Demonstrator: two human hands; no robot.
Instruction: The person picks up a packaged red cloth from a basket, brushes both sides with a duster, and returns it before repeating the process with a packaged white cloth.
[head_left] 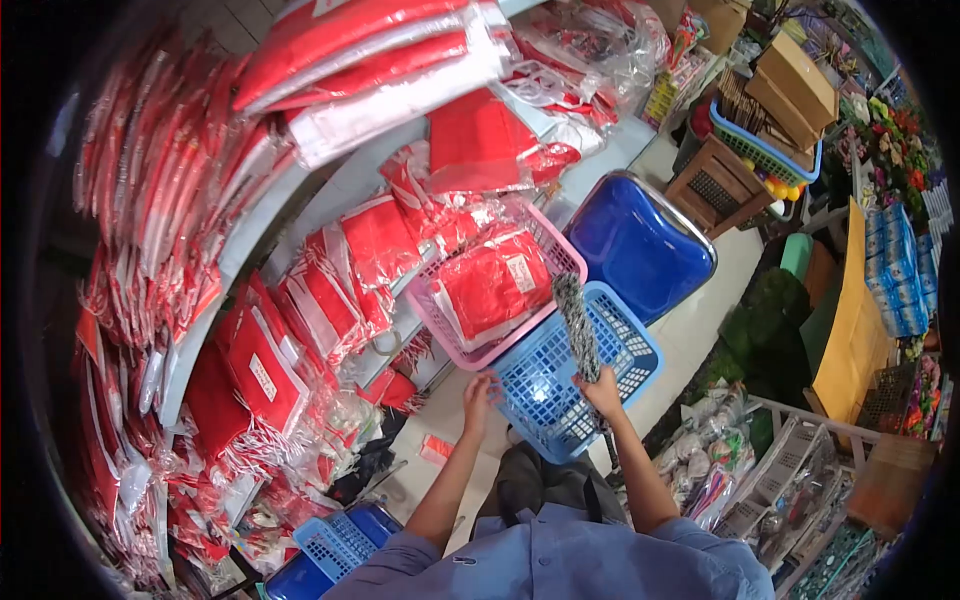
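In my right hand [601, 392] is a fluffy grey-and-white duster [577, 325], the fingers wrapped round its lower end. It crosses above a light blue plastic basket [640, 340], whose lattice floor shows. My left hand [481, 396] is at this basket's left edge, fingers apart and slightly bent, with nothing visible in them. Just beyond stands a pink basket [435, 328] holding red folded cloth in clear plastic packs [492, 285]. The duster's tip reaches the pink basket's right corner in this view.
Shelves on the left carry stacks of red plastic-wrapped packs [180, 190]. A dark blue padded stool [640, 240] stands beyond the baskets. Another blue basket [335, 545] sits low at left. On the right are a rack of packaged goods [785, 465] and a tan board [845, 340].
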